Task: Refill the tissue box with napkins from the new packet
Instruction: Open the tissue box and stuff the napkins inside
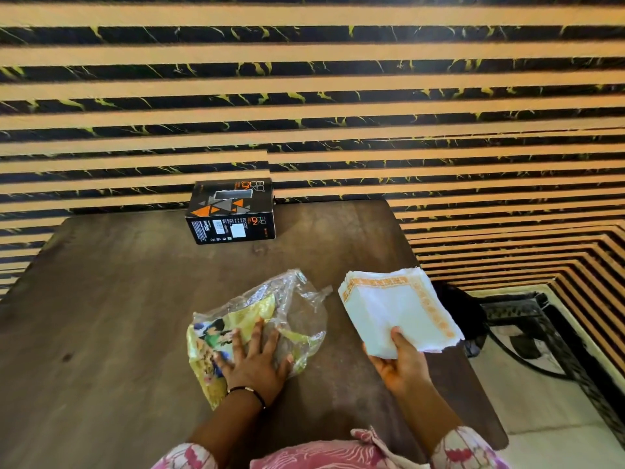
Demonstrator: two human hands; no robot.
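Note:
A black tissue box with orange and grey triangles stands at the table's far edge against the wall; a slot shows in its top. Nearer me lies a crumpled clear and yellow plastic packet, which looks empty. My left hand presses flat on the packet, fingers spread. My right hand holds a stack of white napkins with orange patterned borders by its near corner, lifted above the table's right side.
The dark wooden table ends at the right near my right hand. Beyond that edge are a pale floor, a dark object and a black patterned frame. A striped orange-and-black wall rises behind the table.

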